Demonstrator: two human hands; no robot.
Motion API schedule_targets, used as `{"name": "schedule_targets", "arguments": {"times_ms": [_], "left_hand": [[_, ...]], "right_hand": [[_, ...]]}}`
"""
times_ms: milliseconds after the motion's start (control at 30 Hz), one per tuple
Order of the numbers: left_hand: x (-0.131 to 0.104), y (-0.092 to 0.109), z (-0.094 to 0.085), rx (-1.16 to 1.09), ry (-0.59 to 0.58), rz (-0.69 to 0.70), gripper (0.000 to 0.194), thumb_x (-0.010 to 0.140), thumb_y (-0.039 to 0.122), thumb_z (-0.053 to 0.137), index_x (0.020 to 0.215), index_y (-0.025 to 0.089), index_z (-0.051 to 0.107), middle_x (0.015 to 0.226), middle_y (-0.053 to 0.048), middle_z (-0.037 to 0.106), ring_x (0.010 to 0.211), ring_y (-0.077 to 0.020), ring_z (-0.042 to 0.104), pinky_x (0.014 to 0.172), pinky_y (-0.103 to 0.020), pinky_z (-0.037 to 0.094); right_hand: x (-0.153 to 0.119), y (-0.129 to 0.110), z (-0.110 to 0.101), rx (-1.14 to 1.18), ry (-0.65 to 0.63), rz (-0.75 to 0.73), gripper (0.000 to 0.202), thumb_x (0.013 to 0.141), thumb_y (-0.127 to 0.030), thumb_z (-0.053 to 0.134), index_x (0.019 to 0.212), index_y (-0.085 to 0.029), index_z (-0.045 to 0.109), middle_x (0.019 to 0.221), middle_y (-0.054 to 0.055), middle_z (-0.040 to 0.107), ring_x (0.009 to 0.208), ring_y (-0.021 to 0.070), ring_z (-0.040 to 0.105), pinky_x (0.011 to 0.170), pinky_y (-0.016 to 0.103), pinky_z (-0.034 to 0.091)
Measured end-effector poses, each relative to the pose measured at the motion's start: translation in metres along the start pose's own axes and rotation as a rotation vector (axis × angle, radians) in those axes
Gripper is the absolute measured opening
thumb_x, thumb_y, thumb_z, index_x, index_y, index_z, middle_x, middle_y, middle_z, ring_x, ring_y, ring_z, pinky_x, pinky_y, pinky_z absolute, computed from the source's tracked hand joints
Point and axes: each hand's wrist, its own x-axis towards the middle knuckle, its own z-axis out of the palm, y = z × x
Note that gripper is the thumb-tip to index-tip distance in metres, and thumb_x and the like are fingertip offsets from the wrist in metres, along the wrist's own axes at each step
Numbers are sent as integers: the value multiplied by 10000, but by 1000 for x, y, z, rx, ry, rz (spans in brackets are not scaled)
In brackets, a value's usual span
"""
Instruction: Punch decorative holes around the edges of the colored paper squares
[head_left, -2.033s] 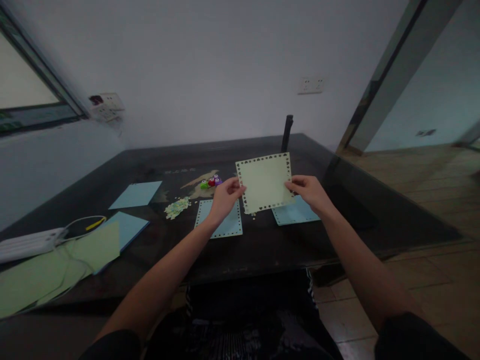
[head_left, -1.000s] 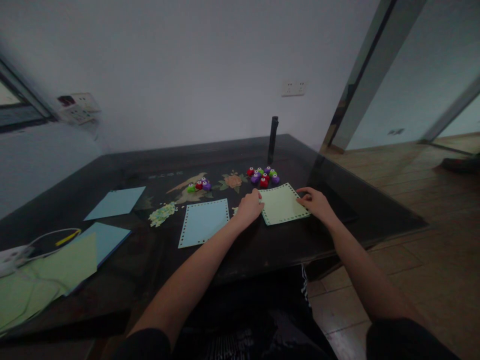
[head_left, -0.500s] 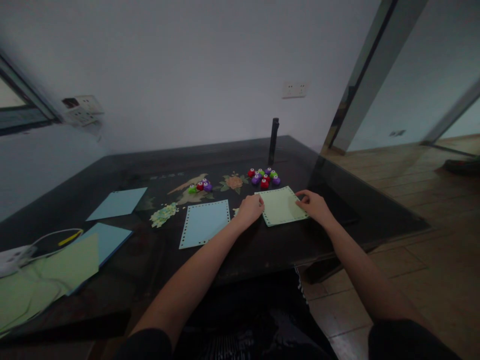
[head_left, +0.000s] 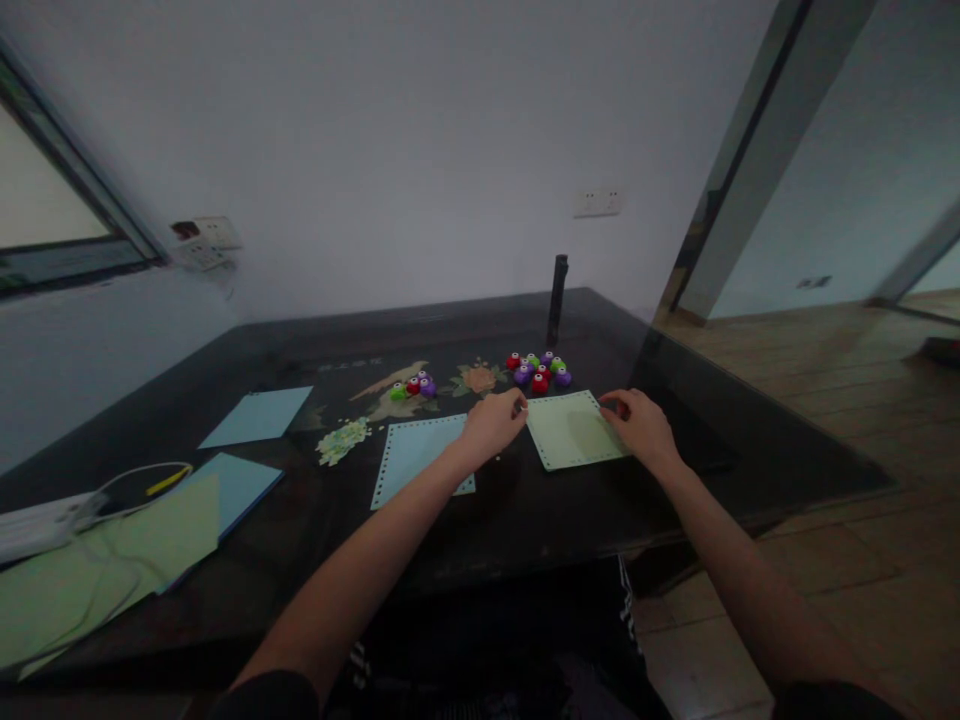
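Observation:
A light green sheet of paper (head_left: 576, 432) with small holes punched along its edges lies in front of me, apparently on top of another. At its upper left edge, my left hand (head_left: 495, 425) is closed, with thumb and fingers pinched on the paper's side. My right hand (head_left: 643, 430) grips the right edge between thumb and curled fingers. Left of the green sheet lies a light blue sheet (head_left: 416, 450), hole-punched along its edges and partly hidden by my left forearm. Small punched paper bits (head_left: 343, 440) form a pile beside it.
Red, green and purple bead-like pieces with eye-like tops form a right cluster (head_left: 540, 372) and a left cluster (head_left: 414, 386). A black upright stick-like object (head_left: 556, 300) stands behind. Leftward are a blue sheet (head_left: 259, 415), stacked green paper (head_left: 150, 540) and a white power strip (head_left: 45, 525).
The whole view has shifted, so things appear slightly lower and further right. Both hands remain at the green sheet's sides, with little visible movement.

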Motion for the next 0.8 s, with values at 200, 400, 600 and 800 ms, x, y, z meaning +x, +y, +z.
{"name": "schedule_targets", "arguments": {"times_ms": [200, 400, 600, 800], "left_hand": [[-38, -85, -53, -18, 82, -35, 171, 827, 233, 472, 913, 173, 607, 781, -38, 657, 702, -150, 601, 667, -265, 454], [-62, -161, -63, 130, 115, -70, 192, 796, 229, 523, 947, 152, 614, 971, -90, 642, 909, -195, 595, 828, -334, 450], [-68, -172, -56, 216, -10, -58, 464, 811, 454, 518, 1188, 185, 534, 1189, -119, 555, 1097, -256, 532, 914, -402, 418], [-71, -174, -51, 291, -120, -81, 732, 704, 619, 568, 1292, 194, 468, 1314, -141, 470, 1209, -320, 431, 967, -441, 358]], "right_hand": [[10, -63, 2, 271, -13, -216, 219, 779, -238, 562, 976, -170, 629, 743, 18, 560, 643, 151, 507, 647, 284, 400], [23, -158, 33, 312, -239, -417, 221, 791, -202, 595, 1003, -154, 631, 844, 53, 631, 776, 169, 566, 713, 288, 418], [26, -193, 83, -1, -493, -470, 436, 761, -374, 664, 1115, -124, 620, 1137, 173, 584, 1102, 302, 503, 865, 381, 406], [27, -177, 105, -37, -465, -595, 678, 700, -550, 660, 1183, -79, 589, 1147, 201, 548, 1116, 321, 454, 936, 420, 365]]}}
